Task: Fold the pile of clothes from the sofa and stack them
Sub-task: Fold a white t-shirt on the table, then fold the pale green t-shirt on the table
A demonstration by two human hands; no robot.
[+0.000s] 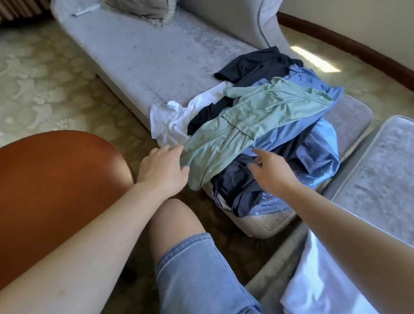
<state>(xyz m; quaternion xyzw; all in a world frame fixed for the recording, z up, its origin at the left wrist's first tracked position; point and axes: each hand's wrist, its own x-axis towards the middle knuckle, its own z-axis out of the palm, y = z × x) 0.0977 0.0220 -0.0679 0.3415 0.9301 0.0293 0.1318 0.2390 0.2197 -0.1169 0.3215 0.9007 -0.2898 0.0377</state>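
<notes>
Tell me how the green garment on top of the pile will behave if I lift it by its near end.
Probably floppy: the green garment lies creased and hangs over the edge of the sofa by the left hand, so it should sag. Likely light; the cloth looks thin. It lies across the blue garment, so it may drag that along.

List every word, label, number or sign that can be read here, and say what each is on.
No text here can be read.
White label on the dark garment at the near edge of the pile of clothes: printed lines, too blurred to read.
Slim white object on the sofa: too small to show any marking.
</notes>
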